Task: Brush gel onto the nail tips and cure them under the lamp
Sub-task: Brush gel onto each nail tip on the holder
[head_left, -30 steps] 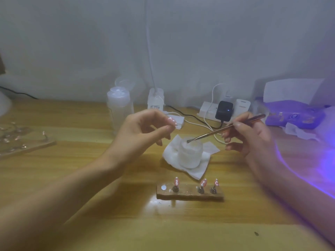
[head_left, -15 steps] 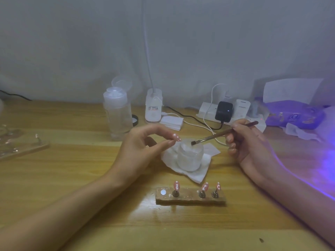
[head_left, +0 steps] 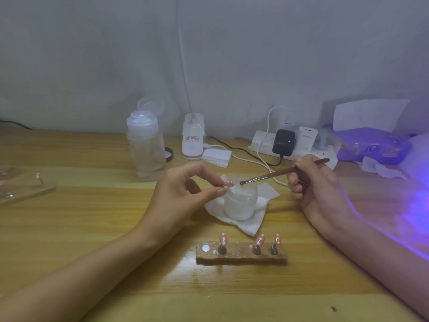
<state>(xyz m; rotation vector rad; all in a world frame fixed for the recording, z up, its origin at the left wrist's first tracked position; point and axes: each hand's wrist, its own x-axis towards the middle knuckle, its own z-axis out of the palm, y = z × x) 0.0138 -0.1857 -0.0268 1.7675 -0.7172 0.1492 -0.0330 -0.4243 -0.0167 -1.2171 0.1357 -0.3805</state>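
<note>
Brush (head_left: 267,176) tip blurs against jar (head_left: 240,205); right hand (head_left: 313,189) covers mid-handle.

Both my arms are bare, nothing but skin from the frame's edge to the fingertips. My left forearm (head_left: 92,270) is long and slim, narrowing to the wrist of my left hand (head_left: 176,196). On my right hand (head_left: 318,189) the nails (head_left: 298,188) are short, rounded, plain-looking. A violet sheen edges my right forearm (head_left: 383,259) — cast light.
</note>
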